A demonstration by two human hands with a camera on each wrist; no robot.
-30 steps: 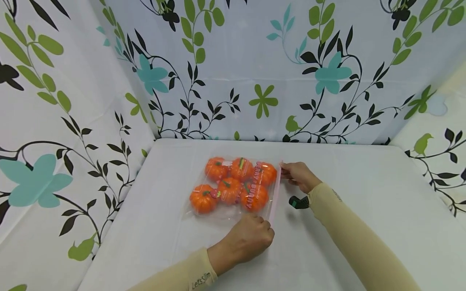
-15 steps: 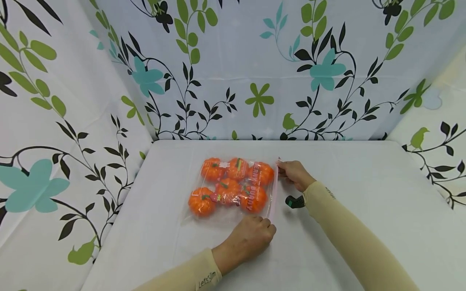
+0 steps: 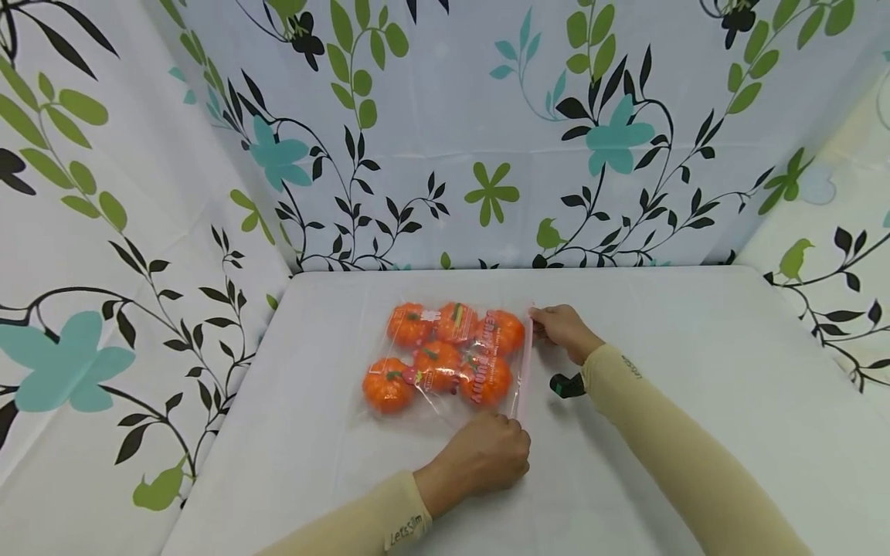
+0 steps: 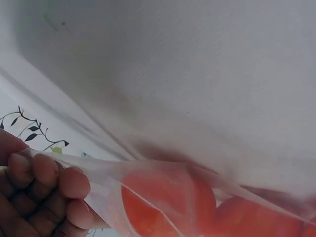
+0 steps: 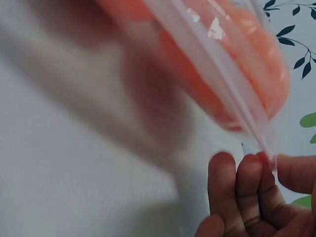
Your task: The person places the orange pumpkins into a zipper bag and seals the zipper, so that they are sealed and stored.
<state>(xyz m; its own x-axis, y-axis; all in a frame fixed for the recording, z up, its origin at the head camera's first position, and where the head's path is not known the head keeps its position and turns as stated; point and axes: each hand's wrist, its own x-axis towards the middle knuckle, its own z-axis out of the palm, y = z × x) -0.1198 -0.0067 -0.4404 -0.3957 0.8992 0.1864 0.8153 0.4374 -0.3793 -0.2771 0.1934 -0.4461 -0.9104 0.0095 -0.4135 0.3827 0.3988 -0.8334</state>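
Observation:
A clear zip bag [image 3: 431,413] with pink lettering and a pink strip along its right edge holds several small orange pumpkins [image 3: 388,384] with green stems. My left hand [image 3: 483,455] grips the near corner of that edge, its fingers curled in on the plastic in the left wrist view. At the far corner my right hand [image 3: 566,332] pinches the strip between thumb and forefinger; the right wrist view shows the pinch closely, the other fingers loosely bent. Between both hands the strip runs taut.
A white-covered table [image 3: 667,347] lies under the bag. Patterned cloth [image 3: 417,139] with leaves and flowers hangs behind it and at both sides. A small dark device [image 3: 568,385] sits at the right wrist.
Both hands keep their hold on the bag's edge. The left hand has shifted slightly right and nearer to me; the view has moved a little.

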